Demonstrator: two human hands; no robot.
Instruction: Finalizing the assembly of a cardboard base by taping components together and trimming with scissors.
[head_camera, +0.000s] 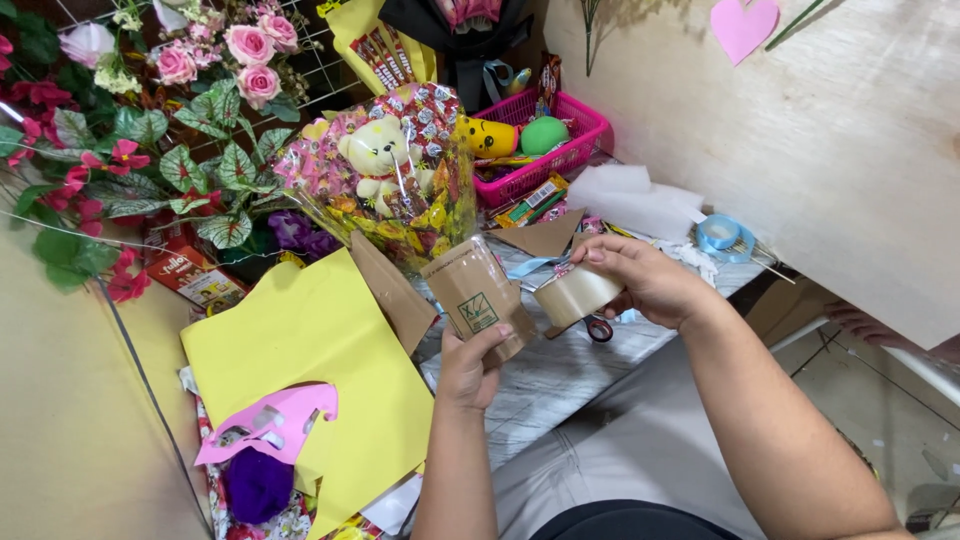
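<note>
My left hand (470, 365) grips the brown cardboard handle (478, 295) of a gift bouquet (385, 175). The bouquet holds a cream teddy bear (372, 150) wrapped in clear film among shiny sweets. It leans away from me over the table. My right hand (645, 280) holds a roll of clear packing tape (578, 293) just right of the cardboard handle. Tape roll and handle are close together; I cannot tell whether they touch.
Yellow paper sheets (320, 370) and a pink cutout (270, 425) lie at the left. Artificial flowers (150, 120) fill the far left. A pink basket (560, 150) with toys stands behind. A blue ribbon roll (722, 235), scissors (598, 327) and white tissue (630, 200) lie on the table.
</note>
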